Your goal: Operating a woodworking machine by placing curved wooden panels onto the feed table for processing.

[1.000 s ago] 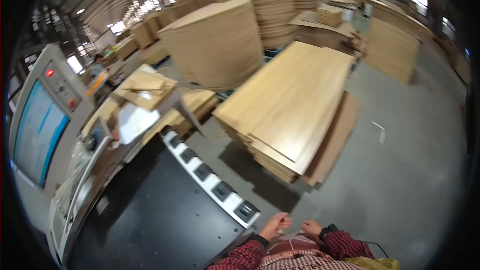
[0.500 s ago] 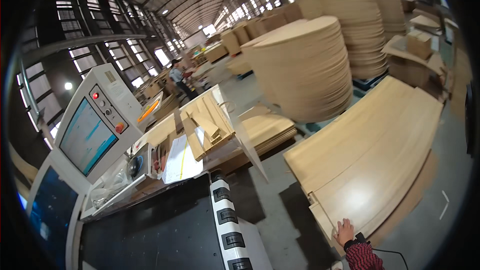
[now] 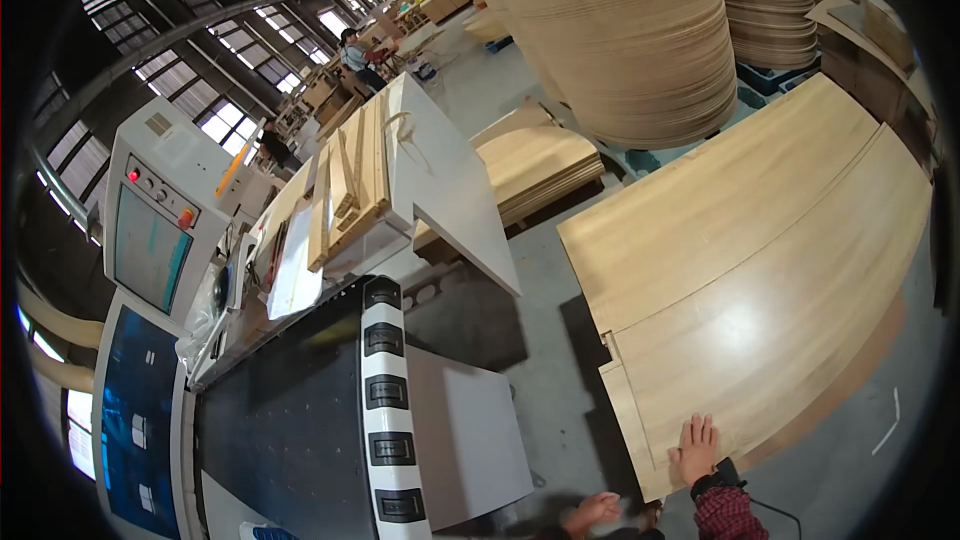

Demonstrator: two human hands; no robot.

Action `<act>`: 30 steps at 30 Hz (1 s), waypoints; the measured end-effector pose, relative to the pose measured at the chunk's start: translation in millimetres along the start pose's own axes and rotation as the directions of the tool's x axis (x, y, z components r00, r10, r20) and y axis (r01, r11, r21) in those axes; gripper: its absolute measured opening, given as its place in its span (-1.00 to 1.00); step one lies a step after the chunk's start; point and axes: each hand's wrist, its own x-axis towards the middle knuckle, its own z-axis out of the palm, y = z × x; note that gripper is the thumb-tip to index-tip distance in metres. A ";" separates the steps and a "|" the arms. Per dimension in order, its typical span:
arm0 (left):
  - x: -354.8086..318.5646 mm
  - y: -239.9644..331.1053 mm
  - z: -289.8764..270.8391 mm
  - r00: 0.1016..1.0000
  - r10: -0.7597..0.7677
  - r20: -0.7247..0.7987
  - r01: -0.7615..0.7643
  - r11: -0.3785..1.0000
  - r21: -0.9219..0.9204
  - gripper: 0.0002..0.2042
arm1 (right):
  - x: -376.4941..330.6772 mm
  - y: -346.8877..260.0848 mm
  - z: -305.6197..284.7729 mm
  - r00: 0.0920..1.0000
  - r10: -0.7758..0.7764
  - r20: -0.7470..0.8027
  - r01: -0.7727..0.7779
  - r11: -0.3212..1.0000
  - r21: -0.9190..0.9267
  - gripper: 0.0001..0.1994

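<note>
Resting flat with fingers spread, the right hand (image 3: 697, 448) lay palm-down on the top board (image 3: 760, 320) of a low stack of pale wooden boards, close to the stack's near corner. It grasped nothing; the open palm only pressed on the wood. A dark band and a red plaid sleeve (image 3: 725, 515) showed at the wrist.

Left of that corner and lower, the left hand (image 3: 592, 512) hung near the bottom edge, apart from the stack. Only part of it showed, so whether it was clenched or loose could not be told, and nothing could be seen in it.

A narrow strip (image 3: 628, 420) ran along the stack's left edge, just beside the right hand. Grey floor (image 3: 540, 270) separated the stack from a machine to its left, whose black bed (image 3: 285, 410) was bordered by a white rail (image 3: 385, 410) carrying dark blocks. Beyond the rail from the stack, a white console (image 3: 155, 210) with a screen and red buttons stood tilted. A white table (image 3: 440, 170) bearing wooden slats sat behind the machine, with a smaller pile (image 3: 540, 165) of boards between it and the stack. Far beyond the stack rose a tall pile of round sheets (image 3: 630, 40). A person (image 3: 355, 55) worked well away past the table.
</note>
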 end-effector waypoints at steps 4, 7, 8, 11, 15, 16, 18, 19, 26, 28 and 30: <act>35.7 11.4 17.1 1.000 0.027 0.008 -0.027 0.998 0.052 -0.65 | 6.4 -36.6 -12.6 0.994 0.020 0.111 -0.043 0.977 0.207 -0.31; 41.6 38.1 32.3 1.000 -0.013 -0.018 0.014 0.998 0.067 -0.64 | 5.5 -36.1 3.9 0.993 -0.035 0.109 0.016 0.985 0.174 -0.31; 40.7 44.2 37.4 0.999 0.032 -0.023 -0.030 0.995 0.099 -0.64 | 3.8 -29.0 8.9 0.995 -0.062 0.084 0.045 0.982 0.182 -0.33; 50.5 41.4 40.4 0.990 0.144 -0.010 -0.142 0.981 0.135 -0.62 | -3.4 -30.8 6.4 0.995 -0.090 0.038 0.081 0.978 0.192 -0.39; 59.0 39.3 53.8 0.988 0.155 0.025 -0.156 0.987 0.044 -0.53 | -30.7 -22.1 11.1 0.999 -0.050 0.018 0.046 0.985 0.164 -0.47; 61.1 37.7 56.6 0.981 0.184 0.063 -0.181 0.982 -0.056 -0.50 | -39.4 -21.0 8.2 0.998 -0.056 0.001 0.055 0.987 0.150 -0.43; 61.8 35.9 68.9 0.985 0.147 0.093 -0.142 0.988 -0.054 -0.47 | -63.0 -19.4 3.2 0.998 -0.020 0.065 0.008 0.982 0.186 -0.42; 59.4 35.8 75.6 0.988 0.109 0.112 -0.105 0.993 -0.047 -0.44 | -71.0 -20.3 -5.6 0.992 0.010 0.126 -0.039 0.972 0.230 -0.41; 77.0 19.0 94.2 0.962 0.133 0.238 -0.103 0.986 -0.135 -0.62 | -149.0 30.3 -1.4 0.936 0.329 -0.122 -0.301 0.931 0.205 -0.63; 96.7 -9.1 98.5 0.943 0.169 0.287 -0.113 0.973 -0.202 -0.63 | -154.2 72.9 40.0 0.774 0.627 0.092 -0.556 0.602 0.572 -0.60; 105.4 -40.2 103.0 0.993 0.100 -0.061 -0.117 0.825 -0.554 -0.64 | -141.4 76.4 46.9 0.554 0.719 0.421 -0.667 0.081 0.740 -0.56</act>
